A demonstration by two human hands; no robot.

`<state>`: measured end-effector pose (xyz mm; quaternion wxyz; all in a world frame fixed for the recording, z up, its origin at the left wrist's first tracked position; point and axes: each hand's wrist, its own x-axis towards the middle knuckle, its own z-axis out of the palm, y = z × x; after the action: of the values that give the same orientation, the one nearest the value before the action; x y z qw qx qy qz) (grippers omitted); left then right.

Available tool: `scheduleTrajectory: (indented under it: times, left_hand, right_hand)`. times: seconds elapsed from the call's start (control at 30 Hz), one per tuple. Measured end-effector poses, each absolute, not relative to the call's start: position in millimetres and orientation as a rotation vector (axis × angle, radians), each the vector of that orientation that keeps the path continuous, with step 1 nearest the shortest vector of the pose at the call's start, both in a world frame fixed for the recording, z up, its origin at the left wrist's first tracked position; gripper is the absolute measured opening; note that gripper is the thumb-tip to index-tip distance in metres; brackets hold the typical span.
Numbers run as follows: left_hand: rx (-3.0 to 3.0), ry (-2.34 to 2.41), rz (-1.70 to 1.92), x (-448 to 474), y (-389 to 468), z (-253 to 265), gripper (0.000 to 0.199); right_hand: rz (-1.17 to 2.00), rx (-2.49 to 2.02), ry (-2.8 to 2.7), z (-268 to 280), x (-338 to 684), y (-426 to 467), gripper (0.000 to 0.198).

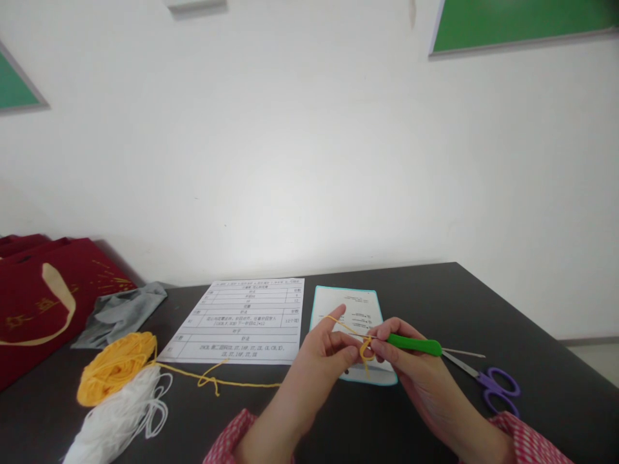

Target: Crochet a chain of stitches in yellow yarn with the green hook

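Checked sleeves (529,443) | left hand (323,353) holding yarn (366,343) | right hand (416,368) gripping hook (416,345) | black table (522,328) | white wall (290,154)

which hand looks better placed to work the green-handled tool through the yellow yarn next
Probably the right hand: it grips the green-handled tool, whose thin shaft reaches the yellow yarn. The left hand seems occupied steadying that yarn, some of it running across a raised finger.
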<state>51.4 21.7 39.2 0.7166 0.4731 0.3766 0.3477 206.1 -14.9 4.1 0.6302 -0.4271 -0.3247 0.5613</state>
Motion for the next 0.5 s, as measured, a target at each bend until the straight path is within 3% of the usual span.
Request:
scheduleTrajectory:
  times: [0.37,0.43,0.5]
  left_hand:
    - [1.289,1.016,0.957,58.3,20.9,29.3,0.080]
    - [1.356,1.064,1.008,60.1,18.4,27.6,0.070]
    - [1.423,1.105,1.048,61.5,15.8,26.0,0.048]
  right_hand:
    - [1.231,-1.020,-0.723,3.7,204.0,-15.1,0.033]
    - [1.214,-1.032,-0.720,2.8,204.7,-14.9,0.033]
    - [1.195,-1.041,-0.714,1.5,205.4,-14.3,0.033]
